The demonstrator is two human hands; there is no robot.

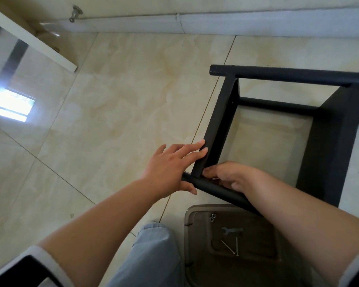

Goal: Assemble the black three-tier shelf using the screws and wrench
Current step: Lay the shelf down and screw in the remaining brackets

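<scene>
The black shelf frame [330, 129] stands on the tiled floor at the right, made of round tubes and flat panels. My left hand [170, 168] lies with straight fingers against the near panel [214, 129], its thumb under the near tube [218, 189]. My right hand [230, 177] curls its fingers at the joint where panel meets tube; a small silvery part shows under the fingers. In the brown tray [197, 253] below lie a small wrench [232, 230], two long screws [233, 246] and two nuts [212, 217].
A white door or board edge [33, 38] runs diagonally at the upper left. A white skirting [236, 21] lines the far wall. My knee in light jeans [151, 251] is beside the tray. Bare floor tiles [112, 100] spread to the left.
</scene>
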